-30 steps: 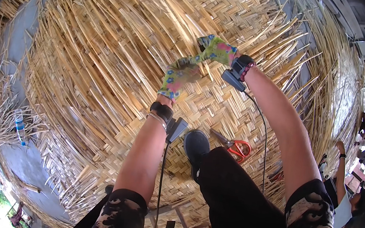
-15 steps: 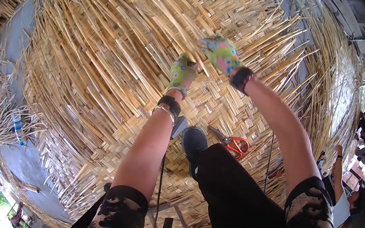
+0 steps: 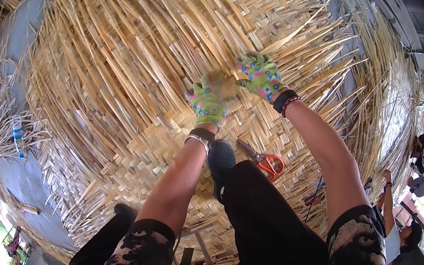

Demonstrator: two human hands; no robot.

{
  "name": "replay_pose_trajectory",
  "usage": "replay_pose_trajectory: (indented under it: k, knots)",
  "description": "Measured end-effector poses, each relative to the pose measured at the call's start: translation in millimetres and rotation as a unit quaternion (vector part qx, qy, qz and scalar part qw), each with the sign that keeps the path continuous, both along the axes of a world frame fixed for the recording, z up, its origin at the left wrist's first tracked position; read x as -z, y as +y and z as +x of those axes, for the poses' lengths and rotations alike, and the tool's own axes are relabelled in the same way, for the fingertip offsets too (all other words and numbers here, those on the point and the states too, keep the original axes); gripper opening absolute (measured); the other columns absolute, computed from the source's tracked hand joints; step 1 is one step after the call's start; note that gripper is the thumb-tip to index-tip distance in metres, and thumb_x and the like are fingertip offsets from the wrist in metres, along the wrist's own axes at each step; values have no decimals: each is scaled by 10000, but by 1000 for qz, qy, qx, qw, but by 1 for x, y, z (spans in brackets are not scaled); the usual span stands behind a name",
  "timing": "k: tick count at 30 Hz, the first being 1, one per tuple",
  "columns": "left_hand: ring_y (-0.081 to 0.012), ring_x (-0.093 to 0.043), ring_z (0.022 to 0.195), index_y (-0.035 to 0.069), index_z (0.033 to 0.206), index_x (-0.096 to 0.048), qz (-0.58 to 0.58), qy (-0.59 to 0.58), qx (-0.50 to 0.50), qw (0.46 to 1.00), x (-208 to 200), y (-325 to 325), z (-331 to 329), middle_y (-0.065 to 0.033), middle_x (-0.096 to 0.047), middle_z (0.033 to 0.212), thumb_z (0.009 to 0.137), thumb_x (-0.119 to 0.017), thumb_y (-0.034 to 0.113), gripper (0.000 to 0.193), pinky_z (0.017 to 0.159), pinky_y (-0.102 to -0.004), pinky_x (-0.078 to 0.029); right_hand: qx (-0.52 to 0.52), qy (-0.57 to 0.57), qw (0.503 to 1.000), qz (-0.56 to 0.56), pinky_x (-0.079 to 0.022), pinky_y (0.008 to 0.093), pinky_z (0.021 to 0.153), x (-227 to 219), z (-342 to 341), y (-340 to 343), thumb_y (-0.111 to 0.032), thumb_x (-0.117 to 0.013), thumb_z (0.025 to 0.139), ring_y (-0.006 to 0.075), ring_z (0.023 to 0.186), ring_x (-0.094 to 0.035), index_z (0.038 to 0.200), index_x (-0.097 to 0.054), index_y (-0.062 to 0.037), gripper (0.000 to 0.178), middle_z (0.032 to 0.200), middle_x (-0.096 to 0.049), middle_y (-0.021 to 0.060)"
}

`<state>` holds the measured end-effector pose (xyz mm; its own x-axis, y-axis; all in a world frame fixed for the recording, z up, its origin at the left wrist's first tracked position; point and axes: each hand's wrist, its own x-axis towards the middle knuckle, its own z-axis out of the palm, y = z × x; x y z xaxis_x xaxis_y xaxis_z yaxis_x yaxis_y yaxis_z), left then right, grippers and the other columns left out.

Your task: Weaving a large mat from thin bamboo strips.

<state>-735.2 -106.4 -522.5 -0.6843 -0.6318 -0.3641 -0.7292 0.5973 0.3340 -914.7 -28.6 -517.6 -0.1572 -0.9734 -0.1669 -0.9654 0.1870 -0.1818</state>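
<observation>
My left hand (image 3: 208,105), in a green floral glove, is over the edge where long loose strips meet the woven mat (image 3: 256,122). Motion smears some of its fingers, and a brownish blur beside them cannot be made out. Just right of it and a little farther off, my right hand (image 3: 262,76) wears a matching glove. Its thumb stands apart from the fingers, which reach over the strips, and I see nothing clearly gripped. Beyond it a long pale strip (image 3: 301,29) slants up to the right. Many flat straw-coloured strips (image 3: 127,41) fan out to the left.
Orange-handled scissors (image 3: 271,165) lie on the mat beside my dark shoe (image 3: 220,160). At the left, a bottle (image 3: 18,136) with a blue label lies among loose strips. More strips (image 3: 375,90) spread along the right. Other people (image 3: 422,160) are at the far right.
My left hand has come slightly nearer and turned, its fingers now more spread. The right hand has shifted a little. A pale strip now slants up to the right beyond it.
</observation>
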Motion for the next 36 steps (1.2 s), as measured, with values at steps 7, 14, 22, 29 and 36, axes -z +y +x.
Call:
replay_pose_trajectory:
  k: [7, 14, 22, 29, 36]
  knots:
    - [-374, -158, 1336, 179, 1296, -490, -160, -66, 122, 977, 15, 15, 14, -153, -200, 1461, 772, -457, 655, 709, 1024, -645, -50, 29, 77, 993, 89, -122, 433, 1115, -2, 11, 20, -517, -428, 873, 310, 1351, -207, 1440, -179, -171, 710, 1469, -249, 66]
    - [-369, -127, 1364, 153, 1433, -223, 58, 95, 158, 981, -9, 36, 75, -173, -112, 1491, 813, -505, 540, 784, 1084, -535, -65, 86, 99, 988, 86, -128, 446, 1106, -15, 37, 20, -492, -385, 896, 317, 1356, -202, 1430, -210, -124, 672, 1463, -254, 103]
    - [-362, -154, 1360, 147, 1435, -210, -57, -31, 43, 997, 2, -7, 132, -191, -173, 1472, 770, -574, 536, 852, 1085, -513, -103, 8, 77, 992, 95, -149, 471, 1091, -4, 103, -8, -494, -446, 865, 365, 1363, -157, 1432, -229, -218, 668, 1480, -176, 175]
    - [-277, -424, 1219, 35, 1265, -492, 407, 230, -2, 884, -31, -35, 190, -125, -471, 1322, 881, -556, 241, 440, 1039, -368, -299, 124, -272, 948, -112, -393, 356, 934, 5, 125, 99, -240, -514, 845, 241, 1113, -501, 1182, -476, -67, 380, 1210, -528, 100]
    - [-340, -521, 1027, 53, 1148, -565, -31, 24, 463, 885, -84, -109, 299, -146, -581, 1127, 832, -560, 338, 426, 881, -440, -397, 451, -205, 867, 46, -475, 374, 855, -156, 277, 411, -233, -601, 780, 302, 1030, -571, 1145, -598, -144, 376, 1148, -584, 161]
